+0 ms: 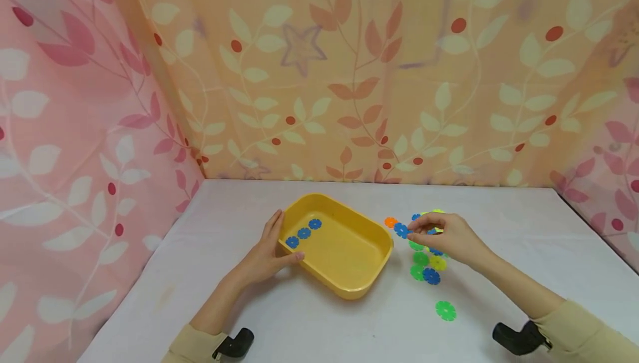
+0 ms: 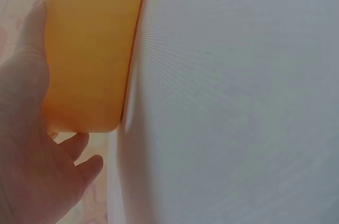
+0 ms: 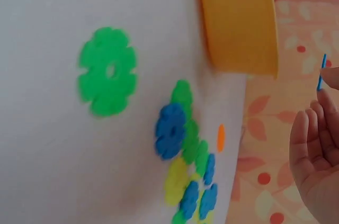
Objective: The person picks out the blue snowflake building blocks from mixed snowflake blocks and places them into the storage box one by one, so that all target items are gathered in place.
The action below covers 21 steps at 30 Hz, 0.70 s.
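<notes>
A yellow plastic tray (image 1: 344, 246) sits on the table, with three blue snowflake discs (image 1: 304, 233) in a row at its left end. My left hand (image 1: 267, 249) grips the tray's left corner, thumb on the near rim and fingers round the left side; the left wrist view shows the tray's outer wall (image 2: 95, 54) against it. Between thumb and forefinger, my right hand (image 1: 446, 235) pinches a blue snowflake disc (image 1: 401, 231), held above the loose discs right of the tray. In the right wrist view that disc (image 3: 321, 73) appears edge-on.
Under and near the right hand lie several green, yellow and blue discs (image 1: 421, 258), some overlapping. An orange disc (image 1: 391, 222) lies by the tray's right side. One green disc (image 1: 446, 311) rests apart, nearer the front. Patterned cloth (image 1: 349, 74) walls the table's back and sides.
</notes>
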Tool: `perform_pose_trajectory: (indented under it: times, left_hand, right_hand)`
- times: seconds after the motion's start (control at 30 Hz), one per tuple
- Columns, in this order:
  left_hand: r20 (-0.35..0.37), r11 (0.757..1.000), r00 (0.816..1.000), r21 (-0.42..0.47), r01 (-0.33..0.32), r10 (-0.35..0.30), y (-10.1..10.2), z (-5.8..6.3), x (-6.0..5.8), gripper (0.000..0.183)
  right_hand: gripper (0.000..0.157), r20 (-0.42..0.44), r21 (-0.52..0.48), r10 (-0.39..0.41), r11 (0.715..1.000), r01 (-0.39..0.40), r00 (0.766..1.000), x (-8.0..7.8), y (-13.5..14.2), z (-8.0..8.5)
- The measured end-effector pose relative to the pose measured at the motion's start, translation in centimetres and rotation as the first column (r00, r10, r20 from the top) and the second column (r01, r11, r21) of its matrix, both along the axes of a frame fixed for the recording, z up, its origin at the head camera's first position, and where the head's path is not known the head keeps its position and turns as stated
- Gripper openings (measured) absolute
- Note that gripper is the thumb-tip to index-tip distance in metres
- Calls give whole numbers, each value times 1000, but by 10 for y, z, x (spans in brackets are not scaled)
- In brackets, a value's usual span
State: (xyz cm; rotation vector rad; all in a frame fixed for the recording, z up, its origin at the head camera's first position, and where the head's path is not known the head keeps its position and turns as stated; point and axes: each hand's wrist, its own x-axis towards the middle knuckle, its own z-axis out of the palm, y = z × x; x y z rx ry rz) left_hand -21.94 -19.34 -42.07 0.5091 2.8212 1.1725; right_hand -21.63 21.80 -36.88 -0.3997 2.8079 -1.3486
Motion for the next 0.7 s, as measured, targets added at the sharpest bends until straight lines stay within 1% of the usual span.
perform_pose_trajectory:
  times: [0.13, 0.27, 0.37, 0.5, 0.57, 0.63, 0.7]
  left_hand:
    - [8, 1000, 1000, -2, -8, 8, 0, 0, 1, 114]
    - [19, 1000, 1000, -6, -10, 10, 1, 0, 0, 114]
    - [25, 1000, 1000, -11, -13, 13, 2, 0, 0, 114]
    - [18, 1000, 1000, -14, -14, 14, 2, 0, -2, 114]
    - [14, 1000, 1000, -14, -12, 12, 1, -1, -2, 113]
    - [11, 1000, 1000, -13, -14, 14, 1, -1, -2, 113]
    - [11, 1000, 1000, -14, -15, 16, 0, -1, -1, 113]
  right_hand:
    - [25, -2, -80, 125, 989, -125, 992, -14, -36, 11]
    - [21, -24, -123, 257, 958, -258, 966, -26, -74, 16]
    - [19, -46, -101, 351, 930, -353, 935, -36, -97, 16]
    - [18, -61, -50, 477, 876, -480, 877, -49, -121, 12]
    - [18, -66, -31, 519, 853, -521, 852, -56, -130, 7]
    - [17, -66, -2, 542, 840, -543, 838, -61, -138, 0]
    - [15, -63, 26, 556, 831, -556, 829, -66, -146, -8]
